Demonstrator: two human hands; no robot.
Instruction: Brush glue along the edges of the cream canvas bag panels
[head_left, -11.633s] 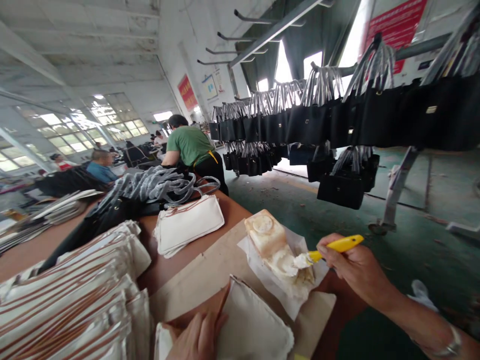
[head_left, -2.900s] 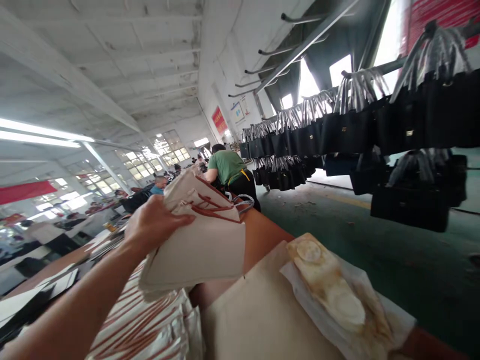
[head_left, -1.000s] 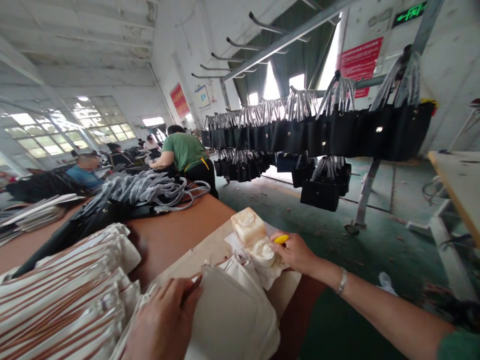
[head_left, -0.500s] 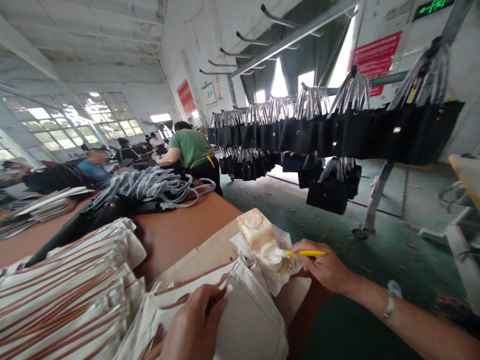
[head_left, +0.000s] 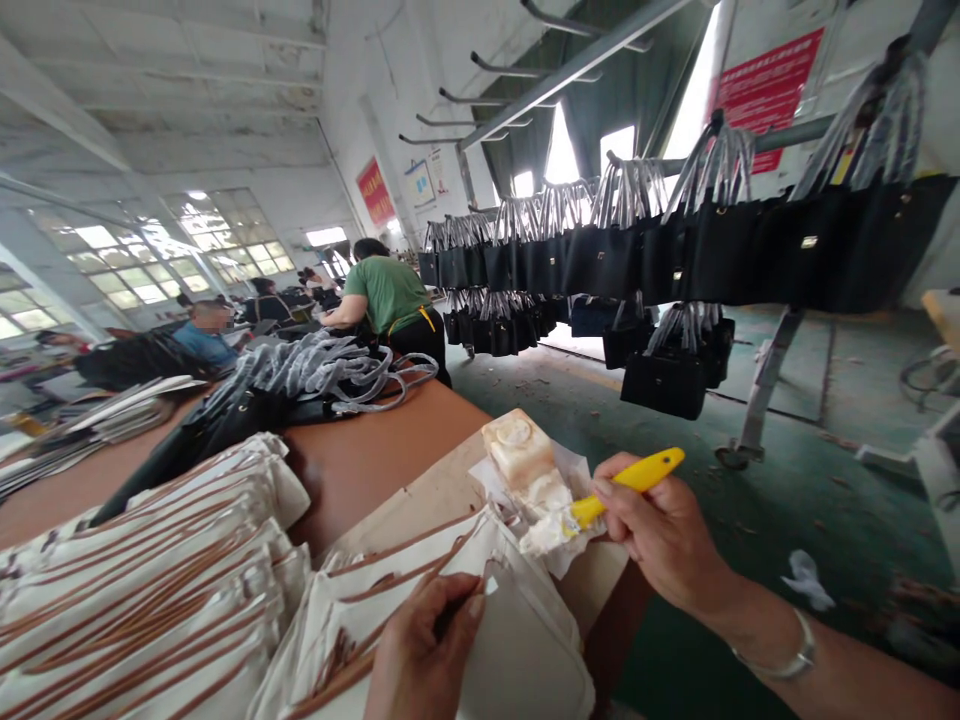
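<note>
My right hand (head_left: 667, 540) grips a glue brush (head_left: 630, 482) by its yellow handle. The bristles, coated in white paste, point down and left over the near edge of a paste-smeared container (head_left: 519, 452). That container lies on crumpled white paper (head_left: 574, 470). Lower in view, my left hand (head_left: 431, 635) is closed in a pinch above a stack of off-white bag panels (head_left: 517, 640) with brown trim. A small pale tip (head_left: 491, 585) shows at its fingertips; what it belongs to is hidden.
More off-white pieces with brown strips (head_left: 150, 600) lie in piles on the brown table (head_left: 360, 465). Black bags with wrapped handles (head_left: 300, 375) rest behind them. A wheeled rack of black bags (head_left: 750, 250) stands at right. A person in green (head_left: 390, 295) bends over beyond the table.
My right hand has turned the brush so its handle rises to the right and its bristles sit lower left. My left hand has shifted slightly right, with the pale tip at its fingers.
</note>
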